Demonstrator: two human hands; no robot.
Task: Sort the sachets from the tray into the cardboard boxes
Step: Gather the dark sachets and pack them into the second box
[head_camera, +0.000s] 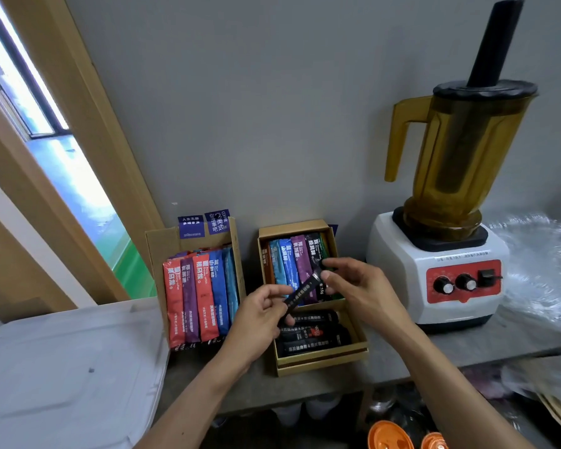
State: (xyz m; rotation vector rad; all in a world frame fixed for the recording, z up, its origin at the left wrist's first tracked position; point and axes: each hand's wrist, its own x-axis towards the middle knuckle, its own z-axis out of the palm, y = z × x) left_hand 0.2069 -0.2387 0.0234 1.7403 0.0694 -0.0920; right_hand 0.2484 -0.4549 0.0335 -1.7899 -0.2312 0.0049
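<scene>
Grey counter [402, 358] holds left box [162, 244], right box [321, 362], blender [399, 270] (white base), clear plastic [538, 260].

The left box [154, 252] is seen in plain brown card, its flaps [191, 225] navy with white lettering; its sachets [203, 296] are coloured red, purple and blue, all white-lettered. The right box [321, 364] is tan-gold. Its upper sachets [285, 267] are ranged orange, teal, blue, purple, black and green — the lower ones [314, 343] are black with white print and one red mark. The held sachet [300, 294] is black, white-lettered. The blender [399, 270] is marked by a white base, red panel, black knobs, amber jug and black lid. Table [402, 354] and wall [272, 124] are grey.
</scene>
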